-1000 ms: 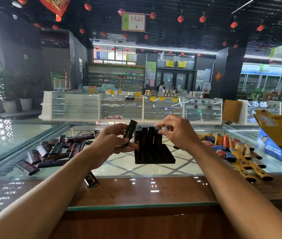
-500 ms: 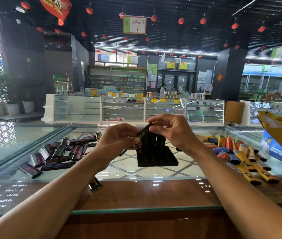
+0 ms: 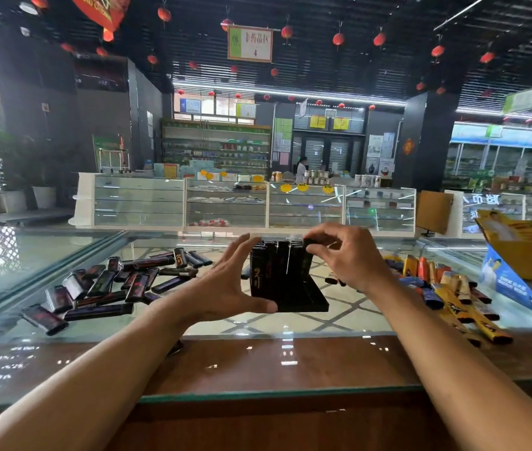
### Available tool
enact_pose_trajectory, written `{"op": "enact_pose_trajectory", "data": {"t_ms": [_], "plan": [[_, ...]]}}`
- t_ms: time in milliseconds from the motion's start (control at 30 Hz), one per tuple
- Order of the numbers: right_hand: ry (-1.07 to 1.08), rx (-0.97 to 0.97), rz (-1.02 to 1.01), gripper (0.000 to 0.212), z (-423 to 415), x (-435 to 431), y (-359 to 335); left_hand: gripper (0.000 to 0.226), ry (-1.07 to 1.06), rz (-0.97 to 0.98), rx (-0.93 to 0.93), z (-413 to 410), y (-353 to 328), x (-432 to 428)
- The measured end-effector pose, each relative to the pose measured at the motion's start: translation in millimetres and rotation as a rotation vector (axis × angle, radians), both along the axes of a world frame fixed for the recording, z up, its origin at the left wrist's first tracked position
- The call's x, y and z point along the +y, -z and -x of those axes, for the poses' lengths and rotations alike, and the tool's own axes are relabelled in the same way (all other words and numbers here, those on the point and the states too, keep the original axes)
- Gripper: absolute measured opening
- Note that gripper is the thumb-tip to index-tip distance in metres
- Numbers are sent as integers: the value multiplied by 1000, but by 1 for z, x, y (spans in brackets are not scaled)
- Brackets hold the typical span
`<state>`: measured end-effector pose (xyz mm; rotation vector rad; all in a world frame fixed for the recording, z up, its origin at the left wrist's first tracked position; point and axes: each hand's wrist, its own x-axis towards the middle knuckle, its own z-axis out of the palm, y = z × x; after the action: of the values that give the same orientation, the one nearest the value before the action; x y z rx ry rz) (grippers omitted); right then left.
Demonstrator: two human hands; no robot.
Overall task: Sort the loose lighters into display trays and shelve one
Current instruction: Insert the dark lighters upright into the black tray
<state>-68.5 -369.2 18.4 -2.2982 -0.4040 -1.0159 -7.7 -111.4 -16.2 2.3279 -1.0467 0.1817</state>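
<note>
Lighter passed to right hand, upright in tray, top pinched; left hand grip open against tray.

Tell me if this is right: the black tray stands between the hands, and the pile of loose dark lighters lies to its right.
Not quite: the head view shows the pile of loose dark lighters to the left of the black tray. The tray does stand between the left hand and right hand.

The hanging ceiling sign reads "非药品区" (a red arrow sits beneath it).
</note>
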Motion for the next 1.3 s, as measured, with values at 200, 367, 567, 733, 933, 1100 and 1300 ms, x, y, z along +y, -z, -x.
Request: {"op": "enact_pose_trajectory", "data": {"t_ms": [200,367,567,733,933,1100,1300], "plan": [[27,-53,138,22,-6,7,7,123,104,99,110,-2,3,-4],[73,-69,254,23,-10,7,12,116,135,153,133,-5,5,-5],[149,-41,289,25,-4,14,14,114,124,141,96,-7,4,-4],[183,38,255,33,12,21,11,128,-34,65,3,8,-11,8],[209,140,288,41,49,41,23,68,-84,43,-90,34,-18,76],[59,292,345,48,66,82,40,89,-300,-100,-155,51,3,145],[-47,442,372,61,57,140,42,134,-556,-336,-19,66,4,186]]}}
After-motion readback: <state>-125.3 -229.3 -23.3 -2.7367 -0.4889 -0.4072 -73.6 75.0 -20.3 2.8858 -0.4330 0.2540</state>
